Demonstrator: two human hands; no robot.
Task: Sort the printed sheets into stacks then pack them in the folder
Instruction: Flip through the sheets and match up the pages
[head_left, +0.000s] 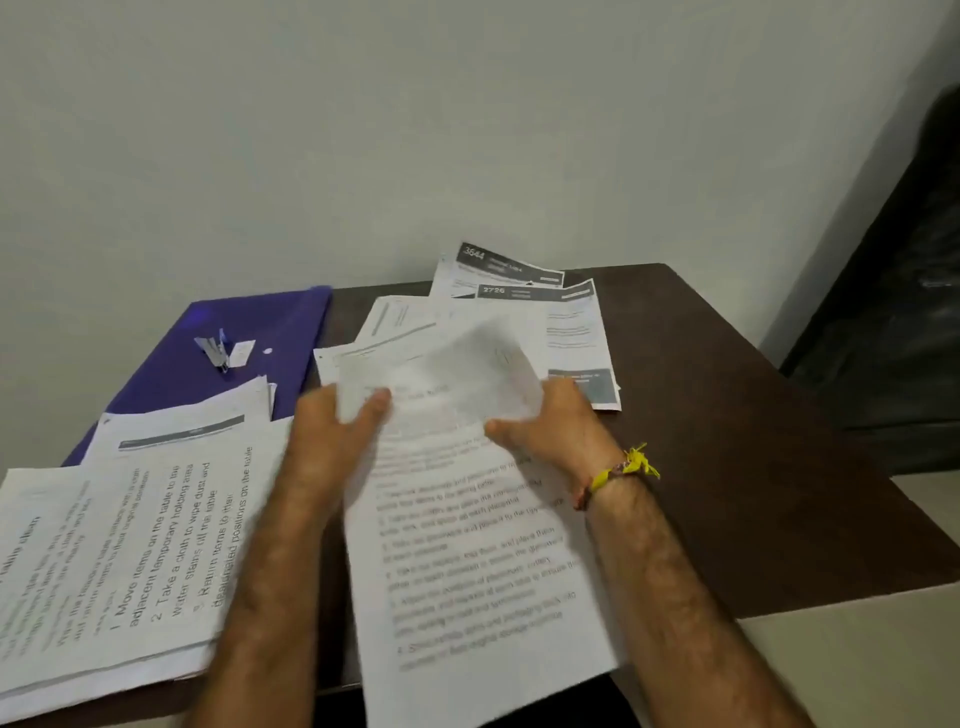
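Mid-sort: left hand (337, 426) and right hand (550, 421) pinching the blurred top sheet (441, 374) over the centre stack (478, 561), folder (218, 358) far-left; next likely dropping it onto left stack (130, 545).

light: even, soft — shadows faint | blur: lifted sheet (441, 374) smeared | edges: wide-angle bowing

Both hands lift a blurry printed sheet (441, 374) over a long page (483, 571). The left hand (337, 431) and right hand (550, 421) pinch its edges. A purple folder (249, 343) lies on the brown worktop (727, 441), with a paper stack (130, 561) beside it.
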